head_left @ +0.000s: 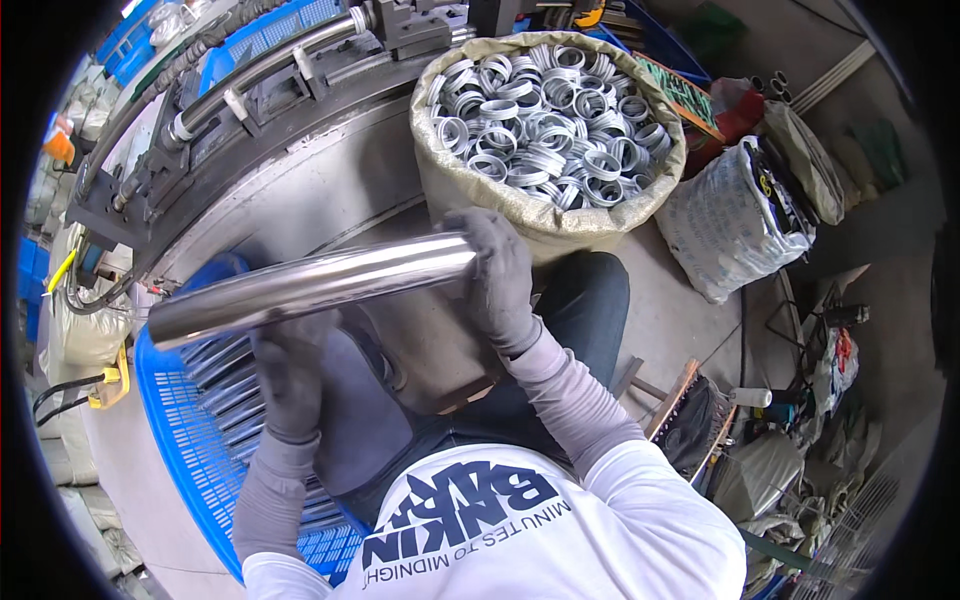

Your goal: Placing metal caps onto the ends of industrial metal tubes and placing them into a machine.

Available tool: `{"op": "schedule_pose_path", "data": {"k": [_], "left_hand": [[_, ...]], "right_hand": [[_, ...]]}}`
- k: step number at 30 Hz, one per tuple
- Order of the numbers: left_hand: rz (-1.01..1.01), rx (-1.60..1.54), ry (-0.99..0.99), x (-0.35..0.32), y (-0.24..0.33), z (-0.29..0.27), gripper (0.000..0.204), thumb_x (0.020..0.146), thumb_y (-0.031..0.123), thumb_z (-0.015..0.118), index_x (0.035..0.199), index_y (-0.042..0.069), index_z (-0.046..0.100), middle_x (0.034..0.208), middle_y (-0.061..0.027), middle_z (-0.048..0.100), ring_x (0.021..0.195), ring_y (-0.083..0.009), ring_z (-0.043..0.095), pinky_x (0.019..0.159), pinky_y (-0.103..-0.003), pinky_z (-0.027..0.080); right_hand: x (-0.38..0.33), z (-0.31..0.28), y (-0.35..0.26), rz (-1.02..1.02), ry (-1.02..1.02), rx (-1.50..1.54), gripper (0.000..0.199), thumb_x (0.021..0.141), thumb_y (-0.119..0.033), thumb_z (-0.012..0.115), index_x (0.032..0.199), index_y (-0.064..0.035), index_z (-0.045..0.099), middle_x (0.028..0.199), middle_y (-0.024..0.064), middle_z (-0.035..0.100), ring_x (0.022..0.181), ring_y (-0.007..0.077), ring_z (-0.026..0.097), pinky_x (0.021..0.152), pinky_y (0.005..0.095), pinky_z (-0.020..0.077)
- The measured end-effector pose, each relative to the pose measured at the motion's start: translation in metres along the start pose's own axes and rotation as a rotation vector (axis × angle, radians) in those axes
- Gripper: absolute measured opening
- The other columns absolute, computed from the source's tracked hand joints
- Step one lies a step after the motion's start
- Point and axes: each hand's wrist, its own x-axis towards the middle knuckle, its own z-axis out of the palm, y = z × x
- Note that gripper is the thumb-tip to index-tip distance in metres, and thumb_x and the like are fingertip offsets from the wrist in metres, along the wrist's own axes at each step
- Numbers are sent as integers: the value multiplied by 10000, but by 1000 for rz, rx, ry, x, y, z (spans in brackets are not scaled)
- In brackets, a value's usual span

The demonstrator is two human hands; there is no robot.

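A shiny metal tube [320, 284] is held up across the front of my body, its left end a little lower than its right. My gloved right hand [497, 280] is closed round its right end. Just under the tube's left half is my gloved left hand [290, 378], smeared by motion. Its fingers are partly hidden by the tube, so I cannot tell whether they grip it. Below and left stands a blue plastic basket [190, 435] holding several similar metal tubes [228, 395].
A large woven sack [560, 232] full of grey metal rings [545, 120] stands ahead. A machine bench [260, 150] with a long rod runs along the far left. To the right are a white sack [725, 225] and a wooden rack [680, 405].
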Motion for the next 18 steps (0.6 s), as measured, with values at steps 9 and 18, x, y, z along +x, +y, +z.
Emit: {"op": "schedule_pose_path", "data": {"k": [9,18], "left_hand": [[131,768,53,64,117,-8,441,965,-6,641,1403,45,630,1258,-220,671,1140,-262,675,953,-425,562],[369,1710,-401,36,38,-1,597,750,196,799,1308,51,643,1102,-183,679,1011,-392,669,862,-487,521]], "right_hand": [[94,-128,75,256,-133,-864,600,933,-388,797,1383,-24,640,1308,239,687,1271,426,614,1081,503,490],[91,-127,41,149,-173,-271,658,796,-84,883,1401,13,642,1297,237,711,1197,369,704,1047,419,549]]}}
